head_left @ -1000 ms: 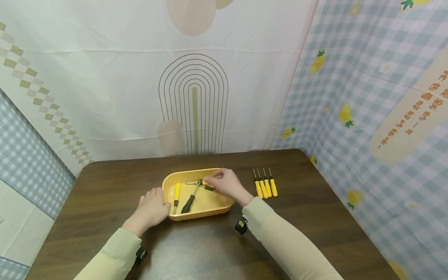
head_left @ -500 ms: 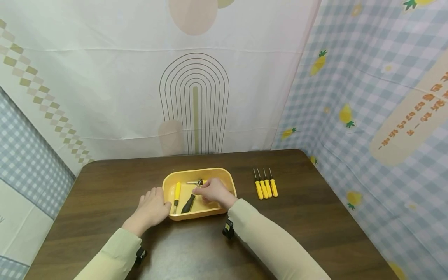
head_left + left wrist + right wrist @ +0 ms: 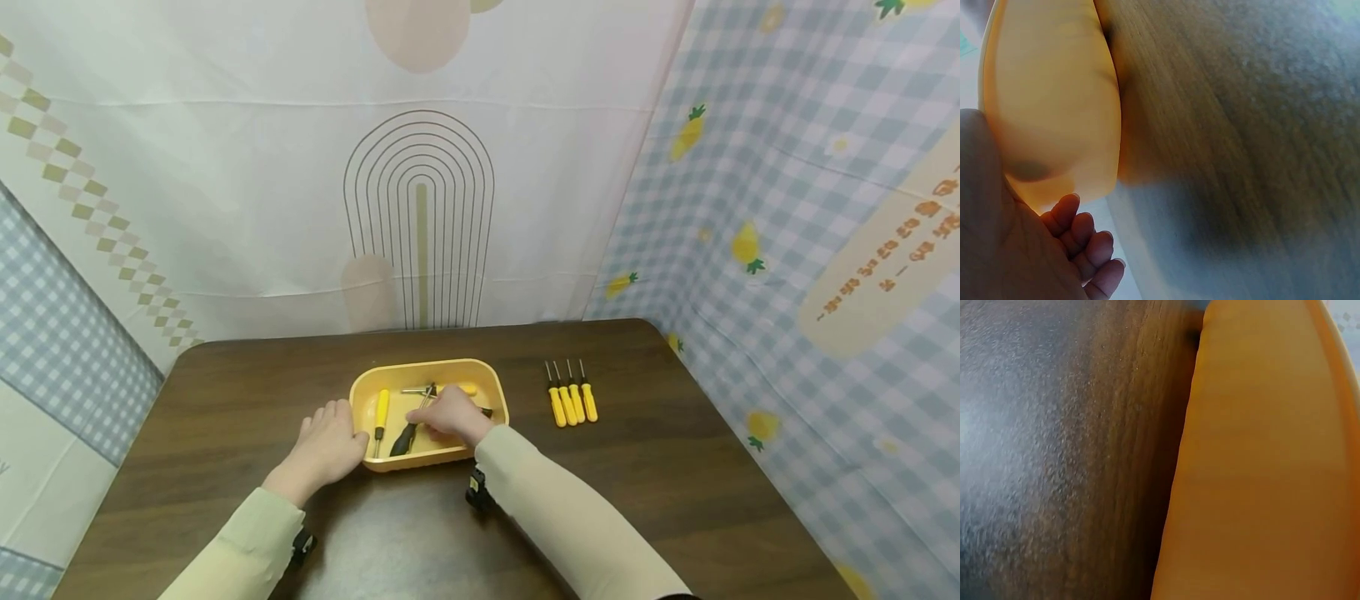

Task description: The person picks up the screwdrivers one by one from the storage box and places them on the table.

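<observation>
A yellow plastic tray (image 3: 442,455) holds several screwdrivers. My left hand (image 3: 324,443) grips its left end, thumb at the rim; the left wrist view shows curled fingers (image 3: 1099,249) against the tray's outer wall (image 3: 1054,94). Inside the tray, my right hand (image 3: 448,412) pinches a black-handled screwdriver (image 3: 403,440) near where handle meets shaft. A yellow-handled screwdriver (image 3: 382,408) lies at the left. Another yellow handle (image 3: 467,389) lies along the back, and a second black handle (image 3: 486,412) shows partly behind my right hand. Only tray wall and table fill the right wrist view.
Several yellow-handled screwdrivers (image 3: 572,403) lie side by side on the brown wooden table (image 3: 660,467), right of the tray, shafts pointing away. A white patterned curtain (image 3: 262,200) hangs behind the table, with a blue checked one (image 3: 720,275) at the right.
My right hand has moved left and forward-down inside the tray, from the back-right handles to the black-handled screwdriver. My left hand has stayed at the tray's left end.
</observation>
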Tool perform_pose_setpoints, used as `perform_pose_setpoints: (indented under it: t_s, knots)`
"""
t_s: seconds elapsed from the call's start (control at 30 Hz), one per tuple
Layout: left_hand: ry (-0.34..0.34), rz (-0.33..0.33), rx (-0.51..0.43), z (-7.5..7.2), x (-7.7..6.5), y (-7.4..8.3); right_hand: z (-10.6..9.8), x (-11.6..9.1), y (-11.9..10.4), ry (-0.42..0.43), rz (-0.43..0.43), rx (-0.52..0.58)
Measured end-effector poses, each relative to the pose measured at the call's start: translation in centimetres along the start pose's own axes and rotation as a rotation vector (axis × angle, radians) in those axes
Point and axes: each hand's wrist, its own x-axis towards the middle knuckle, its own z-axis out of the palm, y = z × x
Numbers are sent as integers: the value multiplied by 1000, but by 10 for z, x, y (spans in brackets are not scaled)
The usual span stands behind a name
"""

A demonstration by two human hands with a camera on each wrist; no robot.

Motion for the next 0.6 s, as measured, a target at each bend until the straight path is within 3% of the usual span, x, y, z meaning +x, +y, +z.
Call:
perform_pose_setpoints:
  t_s: [0.4, 0.6]
  knots:
    - [-15, -14, -12, -1, 0, 1, 7, 5, -8, 45, -16, -185]
    - [-24, -22, -12, -1, 0, 2, 10, 6, -8, 50, -8, -175]
